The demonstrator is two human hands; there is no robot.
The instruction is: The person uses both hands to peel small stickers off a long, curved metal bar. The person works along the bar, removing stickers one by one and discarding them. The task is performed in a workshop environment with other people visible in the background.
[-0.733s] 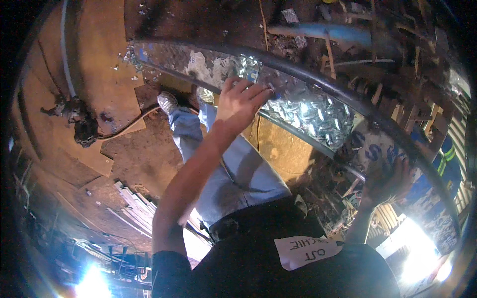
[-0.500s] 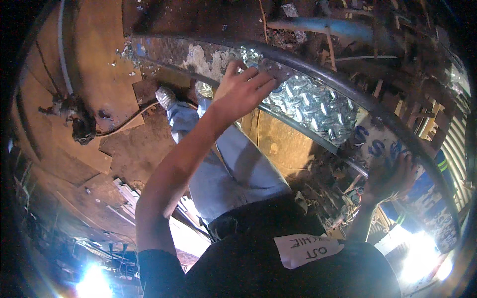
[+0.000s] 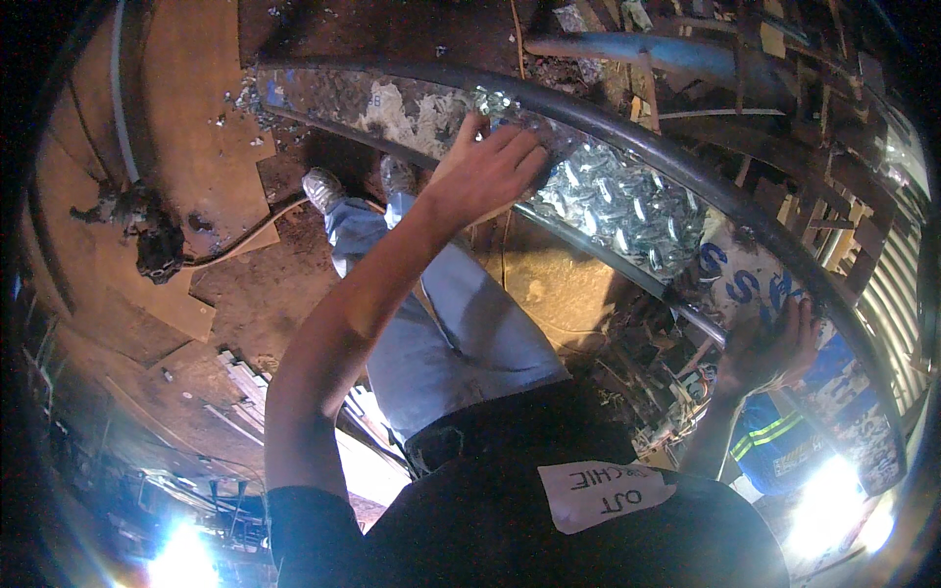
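A long, narrow bench (image 3: 338,96) with a dark raised rim runs across in front of me. A heap of small shiny metal pieces (image 3: 627,206) lies on its middle, and a smaller cluster of bright pieces (image 3: 490,101) sits farther left. Between the two is my left hand (image 3: 493,169), its fingers bent down toward the surface; whatever they grip is hidden behind them. To the right of the heap, my right hand (image 3: 769,351) rests over a worn sheet with blue lettering (image 3: 740,284). Its fingers are stretched out and in shadow.
Loose bright scraps (image 3: 257,103) lie at the bench's left end. A dark tool or machine part (image 3: 157,240) with a cable sits on brown boards at left. Pale strips (image 3: 245,382) lie on the floor. A blue bag with yellow-green stripes (image 3: 774,446) is at lower right.
My left hand stays over nearly the same spot, its fingers shifted slightly. The right hand has hardly moved. More of the blue striped bag shows at lower right.
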